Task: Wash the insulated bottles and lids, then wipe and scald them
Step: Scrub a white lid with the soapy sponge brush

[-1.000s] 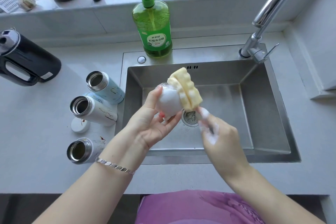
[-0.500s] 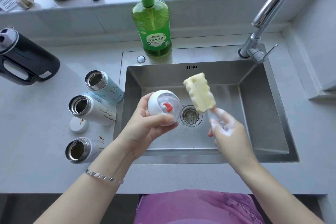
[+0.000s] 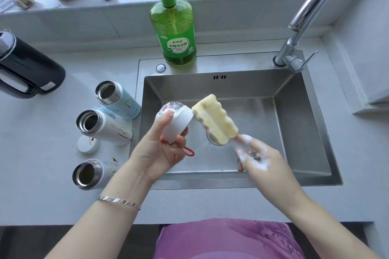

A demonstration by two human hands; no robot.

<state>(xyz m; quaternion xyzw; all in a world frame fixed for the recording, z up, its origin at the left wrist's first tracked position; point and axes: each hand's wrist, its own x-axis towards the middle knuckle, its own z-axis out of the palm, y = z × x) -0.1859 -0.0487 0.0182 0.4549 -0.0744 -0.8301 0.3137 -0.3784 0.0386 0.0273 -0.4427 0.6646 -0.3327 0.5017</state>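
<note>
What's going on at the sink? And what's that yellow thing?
Someone is washing up. Their left hand holds a white bottle lid over the sink. Their right hand, covered in foam, holds a yellow sponge brush with its tip right at the lid. Three open bottles wait on the counter to the left, next to a small white cap.

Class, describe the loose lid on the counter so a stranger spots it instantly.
Find the steel sink, then the three open insulated bottles on the counter to its left. Beside the middle white bottle sits the loose lid: a small white disc, the only thing there without a steel mouth.
</note>
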